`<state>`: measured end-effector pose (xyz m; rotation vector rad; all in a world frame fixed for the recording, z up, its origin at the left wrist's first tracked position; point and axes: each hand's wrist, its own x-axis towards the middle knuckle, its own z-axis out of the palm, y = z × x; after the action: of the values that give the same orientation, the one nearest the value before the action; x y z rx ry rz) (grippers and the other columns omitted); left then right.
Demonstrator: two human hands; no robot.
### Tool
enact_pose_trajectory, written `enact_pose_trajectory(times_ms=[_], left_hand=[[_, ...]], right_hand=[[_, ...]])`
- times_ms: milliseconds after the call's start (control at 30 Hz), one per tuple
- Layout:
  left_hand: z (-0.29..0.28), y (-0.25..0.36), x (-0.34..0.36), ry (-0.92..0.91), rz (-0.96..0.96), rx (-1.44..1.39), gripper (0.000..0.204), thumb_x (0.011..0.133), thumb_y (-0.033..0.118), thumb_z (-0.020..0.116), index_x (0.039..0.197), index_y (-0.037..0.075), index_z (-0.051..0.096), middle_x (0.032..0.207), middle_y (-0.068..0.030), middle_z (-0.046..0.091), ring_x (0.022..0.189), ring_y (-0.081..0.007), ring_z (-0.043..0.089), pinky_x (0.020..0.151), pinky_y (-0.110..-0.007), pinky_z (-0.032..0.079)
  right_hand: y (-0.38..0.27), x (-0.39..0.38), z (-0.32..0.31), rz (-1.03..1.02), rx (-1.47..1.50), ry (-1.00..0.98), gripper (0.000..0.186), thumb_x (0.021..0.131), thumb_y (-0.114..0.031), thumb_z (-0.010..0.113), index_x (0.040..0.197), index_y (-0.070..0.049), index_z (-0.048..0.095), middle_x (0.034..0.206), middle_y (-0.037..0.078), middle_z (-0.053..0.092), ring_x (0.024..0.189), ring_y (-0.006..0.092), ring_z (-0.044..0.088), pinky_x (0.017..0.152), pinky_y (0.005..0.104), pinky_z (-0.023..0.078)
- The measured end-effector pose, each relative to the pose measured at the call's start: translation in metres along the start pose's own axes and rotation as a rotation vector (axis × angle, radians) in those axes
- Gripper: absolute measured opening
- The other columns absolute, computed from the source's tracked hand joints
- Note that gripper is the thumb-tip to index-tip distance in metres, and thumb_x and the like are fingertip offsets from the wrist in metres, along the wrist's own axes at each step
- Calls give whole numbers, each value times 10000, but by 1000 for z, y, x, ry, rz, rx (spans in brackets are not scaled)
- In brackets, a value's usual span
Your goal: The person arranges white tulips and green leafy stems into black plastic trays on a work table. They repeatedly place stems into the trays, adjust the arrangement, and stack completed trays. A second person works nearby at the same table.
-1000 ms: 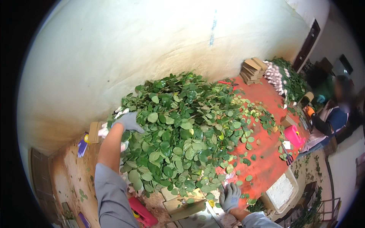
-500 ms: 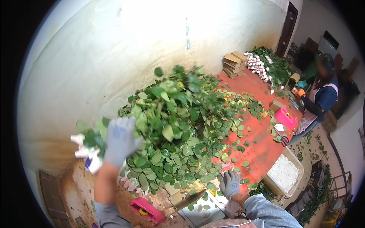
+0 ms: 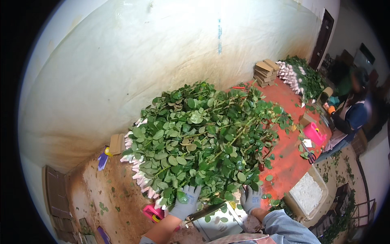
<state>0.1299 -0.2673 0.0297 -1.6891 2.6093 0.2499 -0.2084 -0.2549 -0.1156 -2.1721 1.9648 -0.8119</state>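
A large heap of leafy cut roses (image 3: pixel 203 150) lies in front of me. Their pale pink rose heads (image 3: pixel 140 179) line up along its left side, and the stems run toward the right. My left hand (image 3: pixel 186 202), in a grey glove, rests against the near edge of the heap with its fingers stretched over the leaves. Also gloved in grey, my right hand (image 3: pixel 252 198) sits at the near right corner of the heap, fingers apart and tips partly among the leaves. Neither hand visibly grips a stem.
The red table (image 3: pixel 288 150) extends right, with a pink tape dispenser (image 3: pixel 315 133), scissors (image 3: pixel 310 153) and stacked cardboard pieces (image 3: pixel 265 73). A bin of white material (image 3: pixel 304 190) stands beside it. Another person (image 3: pixel 352 118) works at the far right. A second pink dispenser (image 3: pixel 152 212) lies near my left forearm.
My left hand has come down and right from the raised roses on the left to the heap's near edge. The roses now lie flatter, heads aligned. My right hand stays close to its place.
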Motion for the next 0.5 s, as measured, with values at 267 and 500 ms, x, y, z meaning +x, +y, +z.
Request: enact_pose_trajectory(times_ms=[267, 500], left_hand=[[-150, -44, 40, 130, 106, -470, 629, 754, 344, 850, 1268, 34, 665, 975, -142, 701, 927, -306, 678, 842, -427, 546], [-118, -234, 140, 234, -314, 86, 1352, 523, 478, 961, 1604, 69, 259, 1590, -241, 349, 1487, -417, 306, 1225, -520, 253]], right_hand=[[5, -1, -2, 21, -29, -17, 558, 870, -256, 650, 1355, -28, 494, 1319, 246, 505, 1278, 472, 417, 1111, 615, 274], [1, 0, 0, 20, 19, -78, 576, 894, -308, 625, 1369, -13, 487, 1371, 274, 471, 1290, 497, 396, 1120, 628, 264]])
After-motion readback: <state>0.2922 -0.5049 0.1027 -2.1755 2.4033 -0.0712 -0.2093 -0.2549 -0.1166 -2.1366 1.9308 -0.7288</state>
